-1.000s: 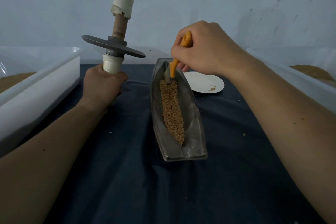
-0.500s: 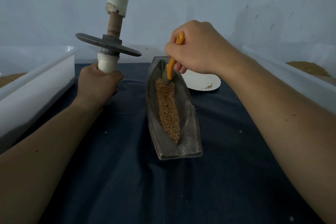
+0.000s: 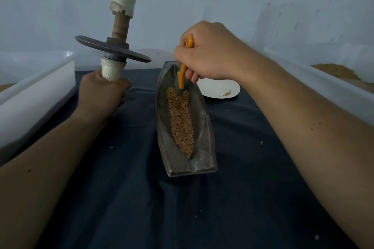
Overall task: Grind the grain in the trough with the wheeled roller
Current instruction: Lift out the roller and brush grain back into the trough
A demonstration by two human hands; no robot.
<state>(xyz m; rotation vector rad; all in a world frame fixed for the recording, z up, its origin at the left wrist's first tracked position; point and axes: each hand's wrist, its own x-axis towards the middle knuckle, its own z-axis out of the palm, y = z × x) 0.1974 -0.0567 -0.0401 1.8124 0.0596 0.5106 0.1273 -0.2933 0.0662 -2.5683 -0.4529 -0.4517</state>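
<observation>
The coming move turns on how the wheeled roller [image 3: 113, 50] stands against the trough [image 3: 163, 127]. The trough lies on the bench [image 3: 141, 208] with its long axis running 12 o'clock to 6 o'clock, pointed tip away from you. The roller is off at its 9 o'clock, well clear of it, axle upright with the top leaning a little toward 1 o'clock, so the wheel sits nearly flat. By my reading you will need to swing that axle down to lie 9 to 3 across the trough, so the wheel stands on edge in the groove. Your left hand [image 3: 101, 95] is the one on the roller, fingers wrapped tight round the lower white-wrapped handle. Your right hand [image 3: 210, 54] hangs over the trough's 12 o'clock end, fingers curled round an orange-handled tool [image 3: 183, 73]. The tool's grey tip touches the far end of the grain [image 3: 181, 125], which lies in a narrow strip along the trough floor. The roller's upper handle is cut off by the top edge and its lower end is hidden in your fist. I cannot tell whether the tool's tip is a blade or a brush, and most of your right fingers are hidden behind the back of the hand
</observation>
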